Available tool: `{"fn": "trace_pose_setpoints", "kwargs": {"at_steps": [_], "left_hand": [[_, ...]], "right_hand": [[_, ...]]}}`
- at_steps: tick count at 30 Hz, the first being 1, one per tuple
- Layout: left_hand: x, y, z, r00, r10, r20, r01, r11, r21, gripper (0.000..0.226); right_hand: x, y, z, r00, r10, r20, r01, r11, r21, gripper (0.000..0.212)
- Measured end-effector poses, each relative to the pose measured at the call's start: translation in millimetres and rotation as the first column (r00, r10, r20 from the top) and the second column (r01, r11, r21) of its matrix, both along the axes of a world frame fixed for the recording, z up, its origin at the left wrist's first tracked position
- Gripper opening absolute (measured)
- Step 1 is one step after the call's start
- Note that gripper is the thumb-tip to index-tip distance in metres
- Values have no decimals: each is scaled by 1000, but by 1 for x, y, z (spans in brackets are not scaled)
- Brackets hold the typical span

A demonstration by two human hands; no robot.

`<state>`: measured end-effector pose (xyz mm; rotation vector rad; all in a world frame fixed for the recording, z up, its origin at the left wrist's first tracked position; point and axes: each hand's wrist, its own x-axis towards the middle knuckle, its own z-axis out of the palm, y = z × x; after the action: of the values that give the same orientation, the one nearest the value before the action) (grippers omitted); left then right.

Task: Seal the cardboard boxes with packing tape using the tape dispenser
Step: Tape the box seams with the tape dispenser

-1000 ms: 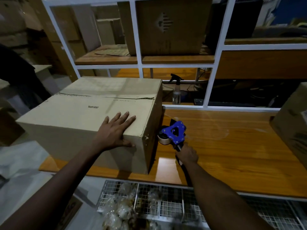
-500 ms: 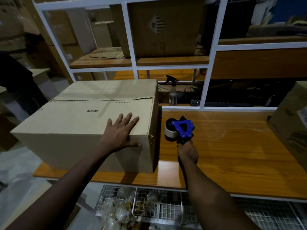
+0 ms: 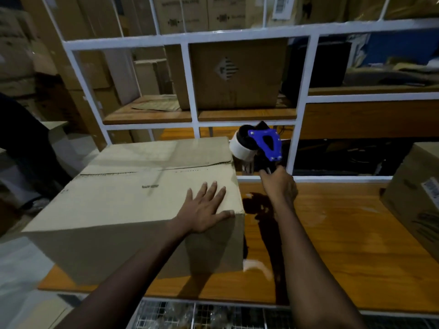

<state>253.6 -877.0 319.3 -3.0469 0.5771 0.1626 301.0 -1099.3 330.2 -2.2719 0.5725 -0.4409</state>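
**Q:** Positions?
**A:** The cardboard box [image 3: 133,200] sits at 9 o'clock on the workbench [image 3: 344,233], and the left hand [image 3: 204,210] lies flat on its lid. The right hand [image 3: 279,186] grips the tape dispenser [image 3: 263,143], raised at the box's 2 o'clock corner.
**Q:** Technique?
**A:** Probably anchor the tape [image 3: 240,149] over the right edge, then draw it along the seam [image 3: 154,171].

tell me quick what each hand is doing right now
Left hand: open, flat on top of the cardboard box.
Right hand: closed around the handle of the tape dispenser, held up off the table.
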Motion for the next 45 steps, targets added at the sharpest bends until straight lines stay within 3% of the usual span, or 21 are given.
{"fn": "trace_pose_setpoints", "kwargs": {"at_steps": [3, 9, 17, 20, 22, 25, 32, 35, 41, 45], "left_hand": [[25, 39, 3, 998, 44, -36, -45, 999, -25, 77], [76, 178, 3, 953, 299, -40, -300, 953, -49, 73], [107, 349, 5, 865, 499, -57, -502, 860, -94, 68], [120, 389, 3, 825, 552, -123, -565, 799, -206, 66], [124, 397, 5, 849, 506, -154, -528, 794, -301, 61], [125, 397, 2, 871, 467, -152, -489, 799, -351, 59], [81, 361, -4, 884, 443, -147, -465, 809, -360, 61], [53, 337, -7, 881, 450, -146, -469, 790, -394, 62], [6, 297, -4, 844, 520, -132, -522, 739, -427, 64], [-12, 278, -6, 824, 552, -128, -546, 712, -442, 64]], "right_hand": [[3, 40, 26, 996, 85, 32, -84, 996, -33, 49], [6, 135, 47, 966, 254, 51, -247, 961, -122, 47], [22, 258, 47, 890, 452, 59, -454, 891, 18, 46], [27, 296, 46, 856, 505, 112, -517, 841, 160, 28], [30, 318, 46, 844, 520, 129, -533, 792, 297, 9], [33, 339, 44, 819, 554, 150, -554, 694, 461, 12], [32, 345, 51, 741, 636, 215, -462, 251, 851, 8], [28, 334, 47, 709, 682, 182, -378, 149, 914, 18], [13, 315, 46, 615, 779, 124, -275, 65, 959, 19], [4, 308, 56, 603, 796, -46, -266, 255, 930, 16]]}}
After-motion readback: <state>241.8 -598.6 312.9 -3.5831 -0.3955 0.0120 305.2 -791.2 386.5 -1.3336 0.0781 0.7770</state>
